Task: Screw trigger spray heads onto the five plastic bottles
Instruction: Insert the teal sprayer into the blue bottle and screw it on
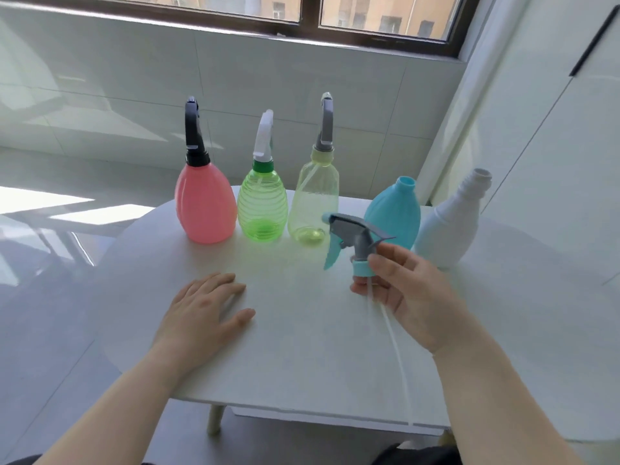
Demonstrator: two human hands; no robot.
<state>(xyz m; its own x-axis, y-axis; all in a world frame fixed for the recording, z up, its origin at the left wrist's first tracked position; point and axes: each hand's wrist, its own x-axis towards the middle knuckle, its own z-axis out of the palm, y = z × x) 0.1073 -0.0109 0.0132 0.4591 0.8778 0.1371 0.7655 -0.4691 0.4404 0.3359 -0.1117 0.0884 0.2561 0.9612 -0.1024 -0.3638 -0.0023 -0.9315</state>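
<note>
Head view: my right hand (407, 293) pinches a grey-and-blue trigger spray head (357, 245) near the smooth, uncapped blue bottle (394, 214); left hand (204, 308) lies flat, empty, on the white table (302, 347). No labels readable.

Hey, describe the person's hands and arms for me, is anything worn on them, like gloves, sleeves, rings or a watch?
Both hands are bare: no gloves on the left hand or the right hand. No rings show on the visible fingers, and neither wrist carries a watch or band. Both forearms are uncovered right down to the bottom edge of the picture, so no sleeves show. The fingernails look short and unpainted.
</note>
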